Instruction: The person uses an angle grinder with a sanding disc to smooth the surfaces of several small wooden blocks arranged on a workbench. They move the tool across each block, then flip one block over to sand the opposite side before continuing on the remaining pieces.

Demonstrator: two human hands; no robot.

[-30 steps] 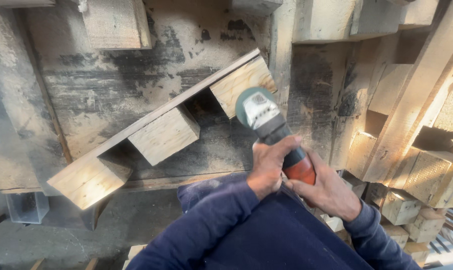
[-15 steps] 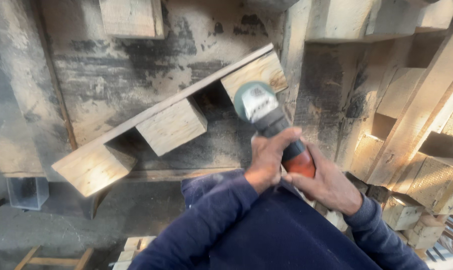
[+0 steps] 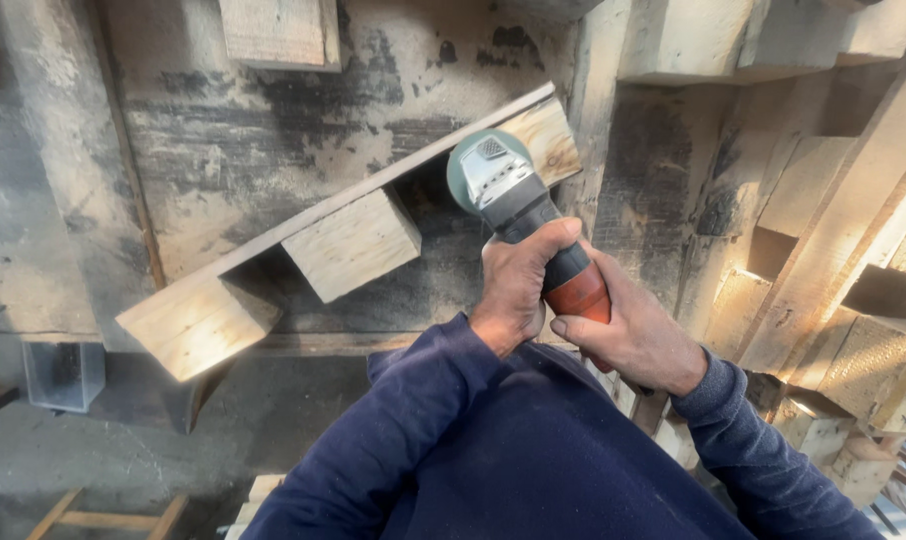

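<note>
**Grinder held at pallet's end block**

Head view. Angle grinder (image 3: 518,210), grey-green guard, black body, red rear grip; its head sits at the upper end block (image 3: 543,140) of the tilted wooden pallet piece (image 3: 303,240), apparently touching. Left hand (image 3: 513,285) closed fully round the grinder's black body, just below the head. Right hand (image 3: 633,335) wrapped under the red grip, further from the block. Both wrists bent upward, dark blue sleeves (image 3: 453,440) below. Risk, as judged: the disc could snag on the block's edge and kick back toward the hands, the piece looking unclamped. Stacked timber (image 3: 823,230) right of the grinder.
</note>
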